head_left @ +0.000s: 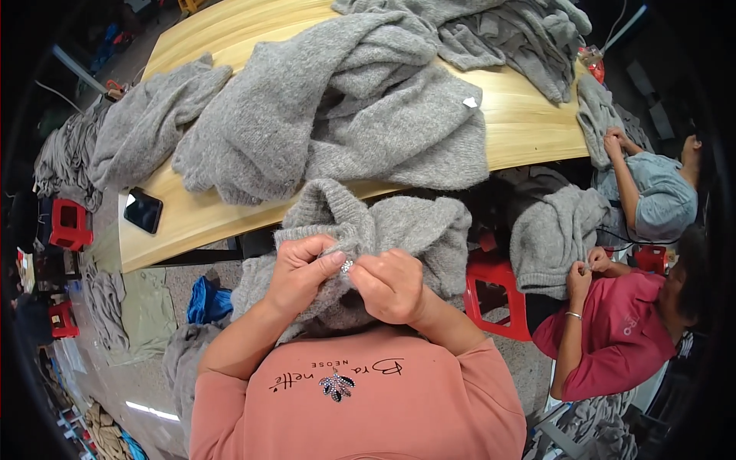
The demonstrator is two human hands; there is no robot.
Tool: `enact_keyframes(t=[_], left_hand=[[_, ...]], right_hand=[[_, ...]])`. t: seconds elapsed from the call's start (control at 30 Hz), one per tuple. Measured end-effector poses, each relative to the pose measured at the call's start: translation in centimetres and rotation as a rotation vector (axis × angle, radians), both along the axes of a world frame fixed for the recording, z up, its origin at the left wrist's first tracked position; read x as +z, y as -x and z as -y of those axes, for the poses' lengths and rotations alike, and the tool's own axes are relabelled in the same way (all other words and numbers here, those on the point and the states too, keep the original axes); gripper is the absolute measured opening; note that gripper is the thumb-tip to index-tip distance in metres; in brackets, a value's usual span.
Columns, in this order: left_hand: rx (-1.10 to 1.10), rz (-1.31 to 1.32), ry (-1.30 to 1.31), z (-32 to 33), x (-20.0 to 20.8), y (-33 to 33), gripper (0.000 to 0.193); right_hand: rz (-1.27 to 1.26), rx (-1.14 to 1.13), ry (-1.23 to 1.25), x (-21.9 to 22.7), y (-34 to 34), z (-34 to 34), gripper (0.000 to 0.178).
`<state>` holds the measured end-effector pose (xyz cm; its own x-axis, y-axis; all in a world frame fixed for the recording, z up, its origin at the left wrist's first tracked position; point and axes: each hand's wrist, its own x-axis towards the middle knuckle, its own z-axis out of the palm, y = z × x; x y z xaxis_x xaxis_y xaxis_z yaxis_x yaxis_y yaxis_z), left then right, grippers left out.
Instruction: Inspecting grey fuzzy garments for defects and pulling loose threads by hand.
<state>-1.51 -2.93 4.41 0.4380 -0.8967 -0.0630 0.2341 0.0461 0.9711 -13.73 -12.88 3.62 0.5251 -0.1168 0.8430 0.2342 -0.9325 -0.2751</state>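
Single head view, wide fisheye, upright, looking steeply down and a bit forward. Wearer's shirt (437, 399) fills bottom centre, seen from above. Forearms (249, 330) rise from the lower part; left hand (303, 272) and right hand (391, 285) sit mid-frame, close to lens. Desk (529, 115) lies beyond them, upper part, near edge slanting up to the right. Floor (146, 374) shows at left, farther below. Blue-shirted person (652, 192) and red-shirted person (621, 330) at right, farther off, side-on, tipped toward the edge. Black fisheye border darkens the corners.
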Motion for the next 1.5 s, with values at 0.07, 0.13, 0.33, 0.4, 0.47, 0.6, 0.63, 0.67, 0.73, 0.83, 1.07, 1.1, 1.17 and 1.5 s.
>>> enact_keyframes(t=[0.07, 0.13, 0.33, 0.4, 0.47, 0.6, 0.63, 0.67, 0.73, 0.83, 1.07, 1.1, 1.17, 1.5], left_hand=[[-0.012, -0.135, -0.04, -0.1, 0.1, -0.2, 0.009], [0.006, 0.245, -0.179, 0.4, 0.4, -0.1, 0.014], [0.125, 0.237, -0.168, -1.3, -2.3, -1.3, 0.01], [0.112, 0.182, -0.107, -1.8, -1.8, -1.2, 0.008], [0.096, 0.125, -0.017, -1.9, -2.6, -1.0, 0.007], [0.064, 0.265, 0.035, -1.7, -3.3, -0.5, 0.007], [0.066, 0.265, 0.038, -1.7, -3.1, -0.4, 0.007], [0.085, 0.317, 0.045, -1.7, -2.8, -0.2, 0.007], [0.108, 0.373, 0.051, -1.6, -2.7, -0.2, 0.007], [0.15, 0.325, 0.047, -1.7, -3.0, -0.6, 0.008], [0.183, 0.418, 0.011, -1.8, -2.8, 0.0, 0.01], [0.188, 0.448, 0.002, -1.9, -2.8, 0.0, 0.01], [0.188, 0.424, 0.005, -2.0, -3.2, -0.2, 0.011], [0.236, 0.48, -0.023, -2.4, -2.5, 0.4, 0.014]], right_hand=[[-0.032, -0.025, -0.015, -0.2, 0.1, 0.1, 0.02], [-0.045, -0.015, -0.02, -0.2, 0.6, 0.2, 0.029], [-0.018, 0.002, -0.128, -2.1, -1.7, -0.6, 0.01], [0.047, 0.051, -0.261, -1.4, -1.9, -1.0, 0.01], [0.033, 0.13, -0.428, -1.2, -1.2, -1.1, 0.009], [-0.135, 0.255, -0.438, -1.9, -0.5, 0.4, 0.009], [-0.152, 0.281, -0.464, -1.9, -0.6, 0.5, 0.009], [-0.171, 0.308, -0.491, -2.0, -0.7, 0.6, 0.009], [-0.109, 0.308, -0.555, -2.3, -1.4, 0.3, 0.01], [-0.155, 0.301, -0.574, -2.5, -1.7, 0.3, 0.011], [-0.29, 0.251, -0.441, -3.1, -1.7, 0.9, 0.01], [-0.289, 0.249, -0.438, -3.2, -1.7, 0.9, 0.01], [-0.285, 0.254, -0.484, -3.4, -1.7, 0.7, 0.01], [-0.226, 0.172, -0.665, -3.8, -1.6, -1.4, 0.009]])
